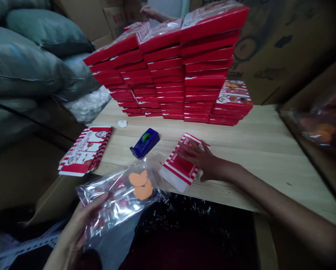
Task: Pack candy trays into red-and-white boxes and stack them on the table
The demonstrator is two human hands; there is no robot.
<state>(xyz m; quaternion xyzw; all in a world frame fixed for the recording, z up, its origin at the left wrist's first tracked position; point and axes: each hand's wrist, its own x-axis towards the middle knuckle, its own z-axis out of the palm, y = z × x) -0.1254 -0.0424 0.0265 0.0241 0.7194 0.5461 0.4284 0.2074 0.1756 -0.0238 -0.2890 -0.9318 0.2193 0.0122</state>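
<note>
Nearest the camera, the left hand [78, 225] grips a clear crinkled plastic bag [120, 195] from below, thumb over its lower edge; inside the bag lie orange heart-shaped pieces [141, 184] and red-and-white printed items. The bag hangs over the near edge of the pale wood-grain worktop [258, 150]. Just to its right, the right hand [203, 159] lies flat with fingers spread on a flattened red-and-white striped cardboard box [180, 167], pressing it against the worktop near that edge. Just beyond the bag stands a blue tape dispenser [144, 143] with a green roll. To the left, a short pile of flat red-and-white striped box blanks [86, 150] juts over the worktop's left edge. A small white crumpled scrap [122, 123] lies behind the dispenser. Farther back rise tall stacks of filled red boxes [182, 75] wrapped in clear film, with brown cartons [280, 45] behind and grey sacks [30, 56] at far left.
</note>
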